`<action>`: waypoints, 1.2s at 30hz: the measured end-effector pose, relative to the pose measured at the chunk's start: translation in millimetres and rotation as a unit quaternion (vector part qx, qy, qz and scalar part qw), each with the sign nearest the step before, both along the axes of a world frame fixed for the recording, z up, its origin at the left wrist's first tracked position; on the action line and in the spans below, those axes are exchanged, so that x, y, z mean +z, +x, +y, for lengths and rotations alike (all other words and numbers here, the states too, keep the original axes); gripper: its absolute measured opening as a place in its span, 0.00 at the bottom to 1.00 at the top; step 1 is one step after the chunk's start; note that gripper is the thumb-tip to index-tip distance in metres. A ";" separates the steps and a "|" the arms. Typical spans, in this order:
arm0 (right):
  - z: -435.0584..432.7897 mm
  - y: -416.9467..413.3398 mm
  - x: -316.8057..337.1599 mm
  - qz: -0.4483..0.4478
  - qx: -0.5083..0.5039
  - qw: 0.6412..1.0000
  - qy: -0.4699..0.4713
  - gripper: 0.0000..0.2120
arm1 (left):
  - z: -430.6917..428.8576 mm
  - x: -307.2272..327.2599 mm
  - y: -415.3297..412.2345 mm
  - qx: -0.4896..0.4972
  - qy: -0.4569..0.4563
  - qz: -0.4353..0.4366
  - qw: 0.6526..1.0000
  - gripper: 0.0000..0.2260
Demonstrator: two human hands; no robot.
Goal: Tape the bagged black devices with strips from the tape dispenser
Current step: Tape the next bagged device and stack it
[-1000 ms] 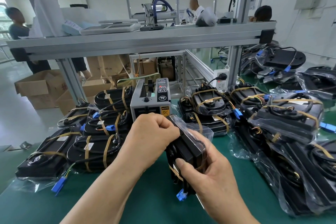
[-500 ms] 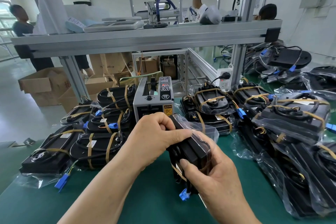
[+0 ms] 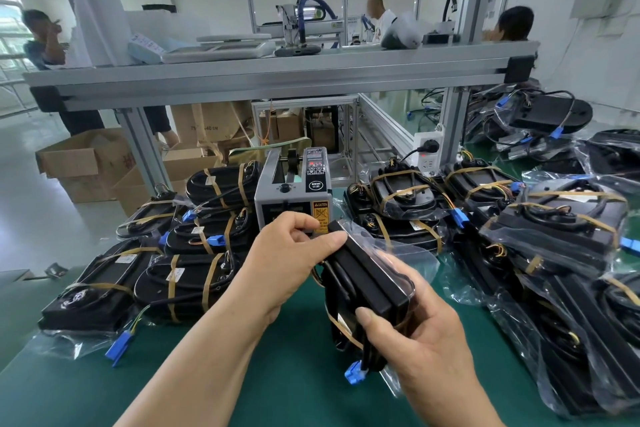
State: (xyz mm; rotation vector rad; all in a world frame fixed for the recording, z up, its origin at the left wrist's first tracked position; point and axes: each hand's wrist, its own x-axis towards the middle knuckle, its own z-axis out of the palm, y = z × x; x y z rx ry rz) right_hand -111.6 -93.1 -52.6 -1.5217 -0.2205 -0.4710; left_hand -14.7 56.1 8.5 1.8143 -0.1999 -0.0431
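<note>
I hold a bagged black device (image 3: 367, 284) on edge above the green table, just in front of the grey tape dispenser (image 3: 292, 194). My left hand (image 3: 291, 263) grips its top far corner, thumb pressing the bag against the device. My right hand (image 3: 426, 343) holds the lower near side, thumb on the black face, fingers behind. A brown tape strip crosses the device's lower part, and a blue connector (image 3: 355, 373) hangs below it.
Taped bagged devices (image 3: 194, 284) are stacked left of the dispenser; more bagged devices (image 3: 554, 229) are piled to the right. An aluminium frame shelf (image 3: 277, 74) spans above. A power strip (image 3: 427, 152) stands behind. Cardboard boxes and people are beyond.
My left thumb has slid a little along the device's top edge, and my view has tilted slightly downward. Both hands keep their hold.
</note>
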 end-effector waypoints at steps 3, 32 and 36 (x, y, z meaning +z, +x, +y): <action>0.3 2.3 -5.8 -0.017 0.005 0.999 0.027 0.29 | 0.6 4.2 -4.4 -0.041 0.005 -0.019 0.999 0.01; 3.2 4.3 -30.3 0.019 -0.097 0.988 -0.122 0.21 | 6.3 -70.7 -58.8 0.029 0.087 -0.305 0.948 0.14; -4.6 7.0 -28.7 0.004 -0.129 0.979 -0.157 0.17 | 10.0 -68.6 -54.5 0.002 0.036 -0.239 0.970 0.13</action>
